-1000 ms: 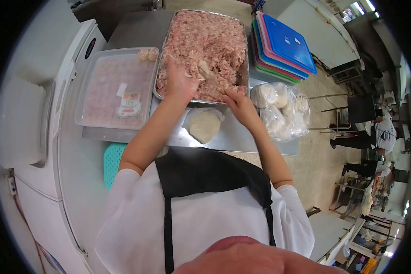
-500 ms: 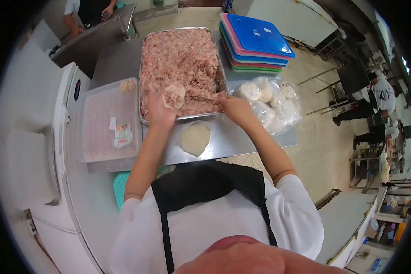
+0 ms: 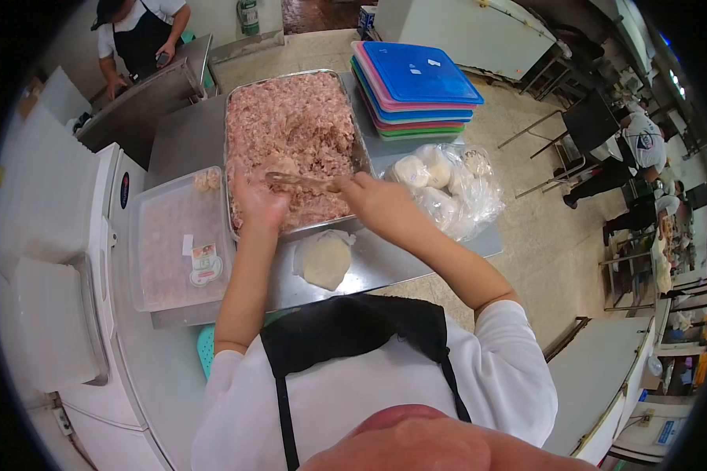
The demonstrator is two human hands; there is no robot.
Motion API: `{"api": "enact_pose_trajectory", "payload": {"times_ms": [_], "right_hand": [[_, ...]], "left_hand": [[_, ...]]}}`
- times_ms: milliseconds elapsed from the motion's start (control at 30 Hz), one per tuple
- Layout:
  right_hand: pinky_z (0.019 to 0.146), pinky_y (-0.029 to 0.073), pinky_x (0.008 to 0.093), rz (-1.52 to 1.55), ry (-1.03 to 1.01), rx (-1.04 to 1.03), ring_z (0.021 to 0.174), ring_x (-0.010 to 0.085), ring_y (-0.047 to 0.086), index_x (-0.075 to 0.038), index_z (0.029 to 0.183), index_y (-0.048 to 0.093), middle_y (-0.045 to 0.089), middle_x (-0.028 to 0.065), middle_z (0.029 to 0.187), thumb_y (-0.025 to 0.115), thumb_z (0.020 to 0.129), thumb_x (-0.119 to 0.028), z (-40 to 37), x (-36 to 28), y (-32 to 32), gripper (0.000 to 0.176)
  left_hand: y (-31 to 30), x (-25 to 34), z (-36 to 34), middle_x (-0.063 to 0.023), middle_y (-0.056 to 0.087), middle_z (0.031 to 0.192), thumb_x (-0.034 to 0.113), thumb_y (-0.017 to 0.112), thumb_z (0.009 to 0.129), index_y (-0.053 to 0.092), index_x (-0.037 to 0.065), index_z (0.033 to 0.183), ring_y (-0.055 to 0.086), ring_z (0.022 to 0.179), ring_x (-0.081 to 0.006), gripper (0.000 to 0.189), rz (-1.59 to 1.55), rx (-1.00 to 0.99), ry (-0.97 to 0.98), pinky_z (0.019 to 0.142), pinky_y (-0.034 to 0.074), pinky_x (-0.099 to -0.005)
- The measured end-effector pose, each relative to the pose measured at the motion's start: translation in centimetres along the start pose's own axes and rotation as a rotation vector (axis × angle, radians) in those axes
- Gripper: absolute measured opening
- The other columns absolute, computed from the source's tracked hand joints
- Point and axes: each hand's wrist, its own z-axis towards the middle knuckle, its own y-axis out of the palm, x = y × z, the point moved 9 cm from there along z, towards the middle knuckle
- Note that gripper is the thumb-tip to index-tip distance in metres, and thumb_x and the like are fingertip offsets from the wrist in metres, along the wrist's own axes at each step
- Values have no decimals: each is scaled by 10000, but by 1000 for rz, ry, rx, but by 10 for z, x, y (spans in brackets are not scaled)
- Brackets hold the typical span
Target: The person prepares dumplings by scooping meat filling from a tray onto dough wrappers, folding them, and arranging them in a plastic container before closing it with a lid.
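Note:
Over the near part of a metal tray [image 3: 360, 135] full of ground meat [image 3: 287, 110], my left hand [image 3: 261, 202] cups a dough wrapper with meat on it [image 3: 281, 166]; the wrapper's edges are hard to make out. My right hand [image 3: 381, 206] grips a flat, meat-smeared spatula [image 3: 306, 181], its blade reaching across to the meat in my left palm. Between my forearms, a stack of round pale dough wrappers [image 3: 324, 261] rests on the steel table [image 3: 385, 267].
To the left sits a lidded clear plastic box [image 3: 179, 259]. Right of the tray are a plastic bag of white dough packs [image 3: 456, 188] and stacked coloured lids [image 3: 420, 74]. A co-worker [image 3: 141, 35] stands behind a metal counter at far left; other people are at far right.
My right hand has come left and out of the meat, bringing the spatula over my left hand. The view has shifted, showing more of the co-worker.

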Motion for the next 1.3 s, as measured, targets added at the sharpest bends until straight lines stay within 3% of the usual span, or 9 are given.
{"api": "enact_pose_trajectory", "payload": {"times_ms": [133, 233, 333, 433, 633, 833, 1133, 1233, 1300], "right_hand": [[677, 504, 408, 238, -48, 49, 803, 334, 638, -79, 1143, 588, 616, 147, 889, 534, 924, -225, 11, 12, 18, 269], [682, 486, 407, 514, -3, 88, 791, 342, 630, -44, 1096, 610, 621, 174, 828, 508, 956, -240, 15, 25, 7, 262], [711, 472, 430, 663, 168, -102, 791, 386, 612, -30, 1070, 621, 635, 216, 845, 499, 966, -252, 11, 30, 8, 274], [711, 468, 423, 718, 165, -297, 795, 388, 606, -29, 1062, 626, 632, 223, 845, 504, 964, -264, 6, 24, 13, 282], [708, 470, 348, 583, -191, -108, 745, 295, 587, -42, 1089, 636, 652, 159, 903, 529, 956, -264, -2, 9, 11, 280], [725, 489, 409, 549, -198, -175, 845, 328, 630, -97, 1099, 650, 658, 148, 979, 564, 924, -264, 9, 44, 60, 258], [683, 502, 466, 296, -137, 93, 852, 341, 640, -135, 1043, 616, 638, 145, 930, 526, 899, -244, 0, 57, 62, 202], [685, 506, 462, 9, 7, -217, 847, 331, 648, -135, 960, 653, 660, 144, 870, 519, 904, -254, -7, 104, 93, 188], [679, 501, 452, 220, 49, -106, 823, 339, 650, -103, 956, 668, 667, 161, 847, 515, 922, -270, -6, 117, 75, 229]], "left_hand": [[3, 2, 7, -194, 521, 1294, 477, 582, 863, 526, 8, 1212, 461, 1216, -364, 587, -149, -53, -48, 1052, 331, -562], [36, 20, -24, -178, 564, 1159, 277, 649, 846, 485, -14, 1260, 510, 1142, -359, 533, -54, -453, 0, 1027, 390, -516], [37, 23, -39, -159, 552, 1221, 94, 697, 791, 448, 5, 1321, 528, 1146, -308, 593, 587, -534, 61, 1082, 361, -435], [72, 48, -65, -111, 581, 1230, 10, 748, 708, 471, 27, 1324, 576, 1090, -235, 675, 1330, -594, 816, 1037, 393, -337], [68, 24, -57, -78, 673, 1054, 13, 723, 676, 648, 11, 1063, 604, 1017, -186, 394, 1461, -936, 420, 923, 445, -306], [39, 14, -45, -86, 675, 962, 177, 732, 712, 656, 0, 1022, 614, 916, -173, 365, 1748, -672, 528, 849, 468, -296], [-16, 11, -11, -93, 669, 960, 258, 755, 740, 625, 14, 1105, 612, 770, -200, 458, 1775, -95, 241, 724, 487, -333], [-12, 6, -19, -85, 669, 993, 260, 742, 757, 579, 16, 1184, 620, 824, -208, 518, 1636, -239, 339, 781, 488, -345], [25, 15, -45, -82, 668, 1011, 244, 741, 760, 562, 18, 1199, 623, 870, -204, 525, 1704, -353, 807, 821, 483, -333]]}}
